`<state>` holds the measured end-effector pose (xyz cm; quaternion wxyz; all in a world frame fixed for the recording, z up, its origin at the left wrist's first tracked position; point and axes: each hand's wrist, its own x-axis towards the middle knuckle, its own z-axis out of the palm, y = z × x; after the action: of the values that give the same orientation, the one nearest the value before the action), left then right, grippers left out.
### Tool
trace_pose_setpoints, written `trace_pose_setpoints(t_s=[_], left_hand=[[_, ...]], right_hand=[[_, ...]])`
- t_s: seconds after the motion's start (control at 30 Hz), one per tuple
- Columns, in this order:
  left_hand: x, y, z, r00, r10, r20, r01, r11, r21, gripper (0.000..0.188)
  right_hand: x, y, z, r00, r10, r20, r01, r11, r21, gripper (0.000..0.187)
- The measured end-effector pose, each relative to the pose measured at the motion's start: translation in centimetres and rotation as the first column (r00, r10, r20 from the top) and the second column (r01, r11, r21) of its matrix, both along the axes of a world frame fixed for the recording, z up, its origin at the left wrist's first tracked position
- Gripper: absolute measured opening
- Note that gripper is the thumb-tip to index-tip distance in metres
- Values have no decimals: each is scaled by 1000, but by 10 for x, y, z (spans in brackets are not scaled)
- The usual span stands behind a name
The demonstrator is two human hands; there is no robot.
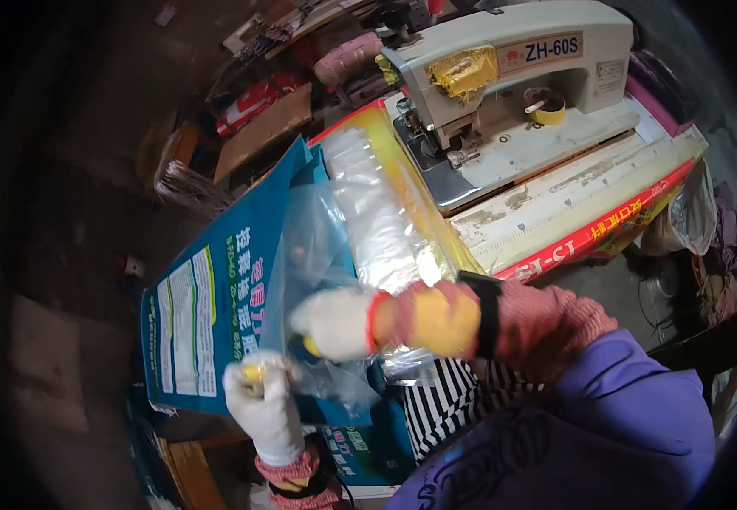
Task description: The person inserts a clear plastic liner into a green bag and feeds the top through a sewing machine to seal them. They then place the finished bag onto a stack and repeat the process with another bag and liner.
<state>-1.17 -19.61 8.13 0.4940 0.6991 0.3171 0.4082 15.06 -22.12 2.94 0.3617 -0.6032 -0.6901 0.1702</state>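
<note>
A large teal bag (224,289), printed in white, pink and yellow-green, lies at nine o'clock, aslant, its top corner pointing to one o'clock. A loose, wrinkled clear plastic sheet (309,263) drapes over its three o'clock side, see-through, the lower end reaching toward five o'clock.

Gloves (268,421): matt cloth is seen.
Clear bag (310,246): thin, glossy plastic is creased.
Teal bag (225,217): smooth plastic is shown.
Sewing machine (517,83): painted metal is patched with wrinkled yellow tape (463,70).
</note>
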Motion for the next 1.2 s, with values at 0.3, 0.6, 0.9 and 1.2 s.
trace_pose_setpoints(t_s=[0.3,0.6,0.9,1.2], left_hand=[[-112,10,31,974,194,114,-219,931,290,29],[-62,-30,-49,-263,-563,-783,932,61,-357,27],[108,15,69,759,185,-624,643,-63,764,50],[153,41,0,226,23,-974,962,154,227,12]], right_hand=[[117,88,-49,490,-269,-830,401,914,-59,31],[80,52,-14,229,-272,-935,455,879,-144,55],[4,19,-3,861,-318,-397,316,946,-73,56],[-8,12,-59,999,-6,-34,16,952,306,47]])
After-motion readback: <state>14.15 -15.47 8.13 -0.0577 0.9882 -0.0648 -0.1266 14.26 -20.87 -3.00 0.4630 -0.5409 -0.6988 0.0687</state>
